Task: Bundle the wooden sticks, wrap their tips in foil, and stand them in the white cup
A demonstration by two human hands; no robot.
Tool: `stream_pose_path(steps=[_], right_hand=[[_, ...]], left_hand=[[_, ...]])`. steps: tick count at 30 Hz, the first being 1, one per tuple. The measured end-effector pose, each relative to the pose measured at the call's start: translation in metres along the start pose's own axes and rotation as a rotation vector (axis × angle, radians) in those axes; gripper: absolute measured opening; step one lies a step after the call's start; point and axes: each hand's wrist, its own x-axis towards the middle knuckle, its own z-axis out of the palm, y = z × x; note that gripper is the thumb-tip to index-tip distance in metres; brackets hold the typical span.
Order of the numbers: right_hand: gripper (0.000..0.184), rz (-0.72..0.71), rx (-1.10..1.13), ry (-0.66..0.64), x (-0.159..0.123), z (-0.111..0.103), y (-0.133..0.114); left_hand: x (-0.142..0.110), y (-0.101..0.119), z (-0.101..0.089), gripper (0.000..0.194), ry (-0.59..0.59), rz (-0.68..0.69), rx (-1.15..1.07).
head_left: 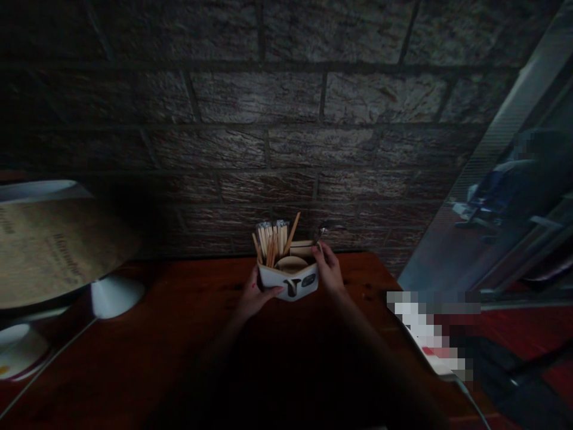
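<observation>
A white box-shaped utensil holder (273,278) with a mask-like cutout on its front is on the wooden table near the wall. My left hand (257,294) is closed on its left side, thumb across the front. Wooden chopsticks (293,232) and several plastic-wrapped sticks (281,237) stand upright in its left and back part. A round tan roll or cup (292,263) fills the middle. At the right rear corner, my right hand (330,267) is pinched closed. Dark, shiny metal cutlery (323,230) sticks up by its fingertips; the exact kind is too dim to tell.
The wooden table (188,310) ends at a stone-block wall (290,101). A lamp with a printed shade (54,245) and a paper cup (20,349) stand left, with a cord (54,361). Right are a pixelated white object (425,337) and a glass panel (456,239) showing a person (505,185).
</observation>
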Motion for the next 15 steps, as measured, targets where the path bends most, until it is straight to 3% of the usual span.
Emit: stream_pose_path(steps=[6,10,12,15], right_hand=[[0.052,-0.001,0.071,-0.167,-0.017,-0.006,0.002],[0.05,-0.026,0.023,-0.169,-0.019,-0.005,0.004],[0.045,-0.108,-0.068,-0.096,-0.02,-0.005,0.006],[0.037,-0.254,-0.247,0.115,-0.02,-0.011,0.006]], left_hand=[[-0.004,0.008,0.003,0.08,0.01,0.006,0.033],[-0.005,0.01,0.003,0.08,0.025,0.001,0.064],[-0.005,0.009,0.003,0.081,0.023,-0.001,0.055],[-0.006,0.009,0.003,0.079,0.019,0.004,0.063]])
